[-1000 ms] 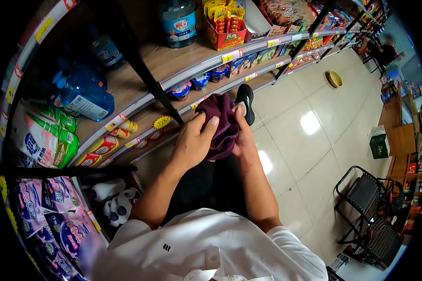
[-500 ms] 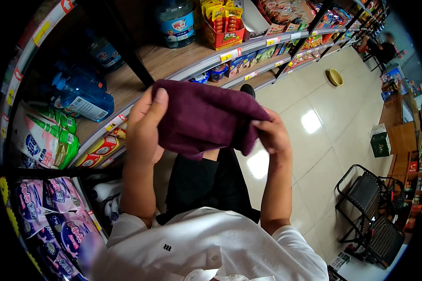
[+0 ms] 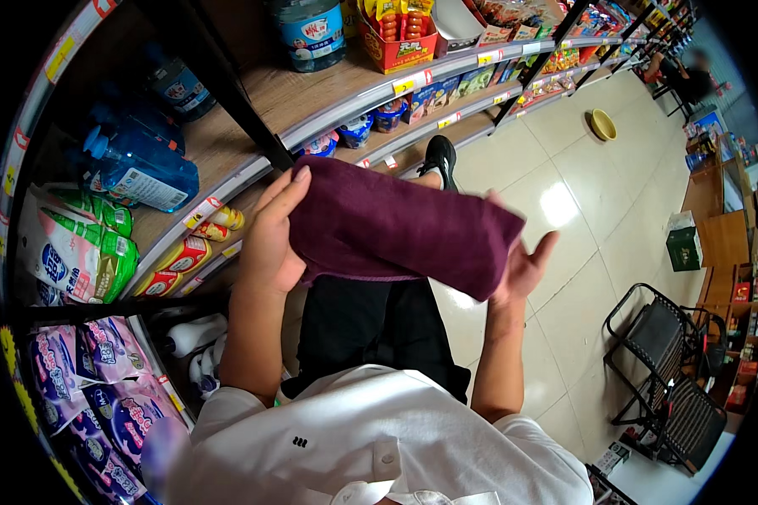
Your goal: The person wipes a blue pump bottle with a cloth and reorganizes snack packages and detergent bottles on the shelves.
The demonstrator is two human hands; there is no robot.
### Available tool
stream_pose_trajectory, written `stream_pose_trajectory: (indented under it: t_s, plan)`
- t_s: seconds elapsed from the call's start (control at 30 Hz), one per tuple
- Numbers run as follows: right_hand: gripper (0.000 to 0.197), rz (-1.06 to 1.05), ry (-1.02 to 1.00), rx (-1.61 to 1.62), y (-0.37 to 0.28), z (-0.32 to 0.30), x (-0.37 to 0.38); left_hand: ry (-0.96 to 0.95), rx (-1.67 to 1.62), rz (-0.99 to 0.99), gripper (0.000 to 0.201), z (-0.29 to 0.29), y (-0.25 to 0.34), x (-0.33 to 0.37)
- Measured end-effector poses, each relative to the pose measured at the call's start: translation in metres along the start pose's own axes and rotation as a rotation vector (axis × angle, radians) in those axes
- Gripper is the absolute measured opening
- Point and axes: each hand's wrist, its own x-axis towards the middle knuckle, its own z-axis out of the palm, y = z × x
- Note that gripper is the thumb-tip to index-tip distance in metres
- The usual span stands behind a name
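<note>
A dark purple cloth (image 3: pixel 396 225) is stretched flat between my two hands, in front of my chest. My left hand (image 3: pixel 271 231) grips its left end, fingers up along the edge. My right hand (image 3: pixel 524 265) holds the right end from below, with the fingers spread under the cloth. Below the cloth I see my black trousers and one black shoe (image 3: pixel 437 159) on the tiled floor.
Shop shelves (image 3: pixel 328 114) run along my left with a blue liquid bottle (image 3: pixel 139 168), green and purple bags, tins and snack boxes. A black metal chair (image 3: pixel 669 370) stands at the right. A yellow bowl (image 3: pixel 602 124) lies on the floor; a seated person (image 3: pixel 682 76) is far off.
The cloth was bunched between both hands near the shelf, then lifted and spread. Now it is pulled out wider and flatter, and my right hand has opened beneath its end.
</note>
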Motion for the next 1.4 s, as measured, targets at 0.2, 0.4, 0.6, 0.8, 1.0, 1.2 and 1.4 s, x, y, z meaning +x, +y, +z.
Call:
stream_pose_trajectory:
  t_s: [0.2, 0.4, 0.6, 0.8, 1.0, 1.2, 1.4]
  plan:
    - [0.068, 0.044, 0.03, -0.415, 0.0, -0.035, 0.002, 0.046, -0.022, 0.097, 0.035, 0.004, 0.001, -0.003]
    - [0.022, -0.019, 0.009, -0.886, -0.01, -0.001, 0.027, 0.01, 0.121, 0.128, 0.033, -0.022, -0.003, 0.002]
    - [0.02, -0.249, 0.136, -1.127, -0.02, 0.047, 0.038, 0.075, 0.378, 0.275, 0.027, -0.042, 0.009, -0.001]
    - [0.052, -0.377, 0.008, -1.126, -0.012, 0.087, 0.035, 0.159, 0.376, 0.415, 0.044, -0.03, 0.005, -0.005]
    - [0.026, -0.521, 0.166, -1.48, -0.023, 0.084, 0.038, 0.16, 0.6, 0.471, 0.044, -0.041, 0.009, -0.006]
    - [0.009, -0.687, -0.027, -1.575, -0.038, 0.089, 0.029, 0.239, 0.986, 0.787, 0.02, -0.046, 0.008, -0.006]
    - [0.008, -0.812, -0.486, -0.916, 0.0, 0.124, 0.015, 0.111, 0.545, 1.433, 0.022, -0.02, -0.01, -0.001]
